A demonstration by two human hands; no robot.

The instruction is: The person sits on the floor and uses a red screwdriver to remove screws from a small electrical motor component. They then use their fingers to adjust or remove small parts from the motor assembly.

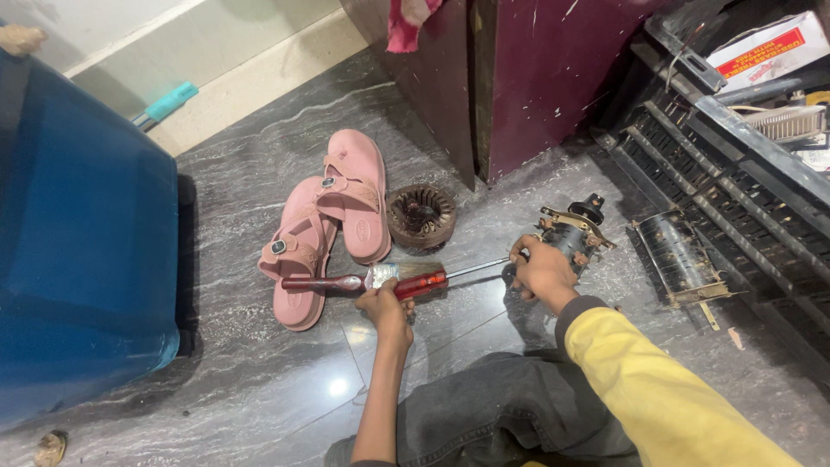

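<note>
Far left, a big blue container (82, 251) fills the edge of the view, and behind it a teal-handled tool (166, 104) lies along the pale wall base. On the grey marble floor (259, 372) sits a pair of pink sandals (324, 225), one overlapping the other. Just beside them to the right rests a round brown metal part with ribs (421, 218), flat on the floor.

Now the hands. The left hand (383, 303) is wrapped around the red handle of a screwdriver (424, 281), fingers closed tight on it; the tool lies nearly level, shaft pointing right. A paintbrush with a dark red handle (346, 281) lies on the floor under and beside that hand, its metal band touching the sandal's edge.

The screwdriver's shaft runs across to the right hand (540, 268), in a yellow sleeve, fingers curled over a small electrical switch assembly (575, 229) standing on the floor. The tip is hidden behind that hand.

Further right, a black ribbed piece with brass tabs (679, 259) lies apart, near a long black grille (718, 173). Behind stands a maroon cabinet (536, 78), and a white box (765, 47) sits top right.
</note>
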